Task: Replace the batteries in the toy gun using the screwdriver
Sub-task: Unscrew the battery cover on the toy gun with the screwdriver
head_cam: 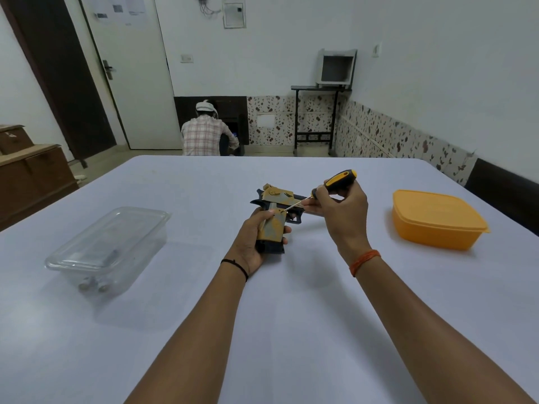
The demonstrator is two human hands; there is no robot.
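Orange-and-black, the toy gun sat above the table, its grip clasped by the left hand. The right hand pinched the screwdriver, tip at the grip's screw. Unscrewing seemed underway; battery swap likely remained.

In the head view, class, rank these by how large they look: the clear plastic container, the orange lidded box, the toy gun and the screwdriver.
1. Clear plastic container, largest.
2. Orange lidded box; similar distance, clearly smaller.
3. Toy gun, partly hidden by the left hand.
4. Screwdriver, held in the right hand, smallest.
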